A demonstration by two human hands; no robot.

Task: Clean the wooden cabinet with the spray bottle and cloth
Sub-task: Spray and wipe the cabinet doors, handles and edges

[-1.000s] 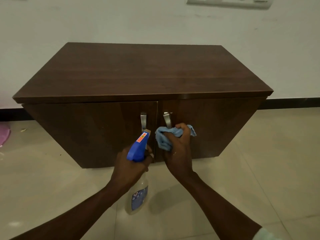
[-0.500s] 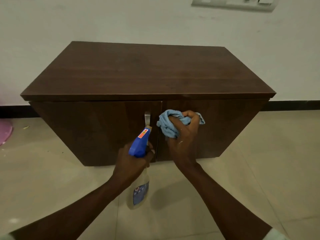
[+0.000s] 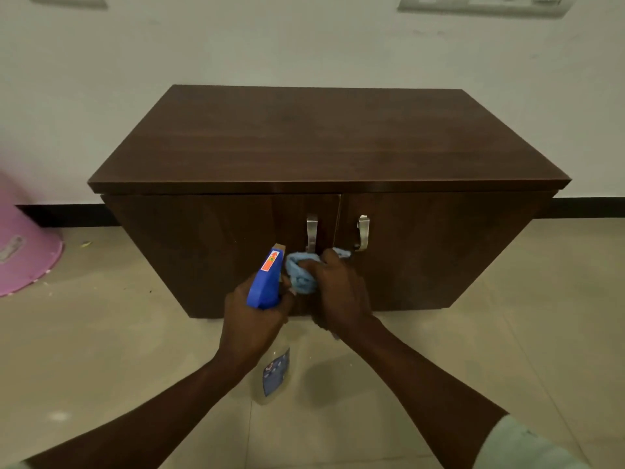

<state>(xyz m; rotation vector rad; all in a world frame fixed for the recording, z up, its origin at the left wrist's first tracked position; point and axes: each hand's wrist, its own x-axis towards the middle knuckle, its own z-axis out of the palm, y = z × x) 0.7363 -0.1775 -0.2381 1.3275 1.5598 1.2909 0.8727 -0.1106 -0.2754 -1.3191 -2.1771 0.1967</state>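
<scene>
Presently, fingers: those of the right hand point(image 3: 341, 289) are clenched around a bunched blue cloth point(image 3: 301, 274); those of the left hand point(image 3: 252, 319) are wrapped about the neck of the spray bottle point(image 3: 270, 353), under its blue trigger head point(image 3: 265, 282).
Cloth: pressed at or just before the cabinet front near the seam between the two doors, below the left handle point(image 3: 311, 231); actual contact cannot be told.
Spray bottle: held upright, nozzle towards the left door, clear body hanging below the hand over the floor point(image 3: 101, 350).
Right handle: point(image 3: 363, 233) uncovered, just above and right of the cloth.
Wooden cabinet: point(image 3: 321, 143) low, dark, both doors closed, standing on the tiled floor against the wall.
Progress: judged midway at most; wiping seems under way at the door centre. No wet streaks or foam show on the top or the outer door panels, so whether these are done cannot be told.
Arms: both reach forward and down, converging, hands nearly touching.
Surroundings: pink tub point(image 3: 23, 252) at far left.
</scene>
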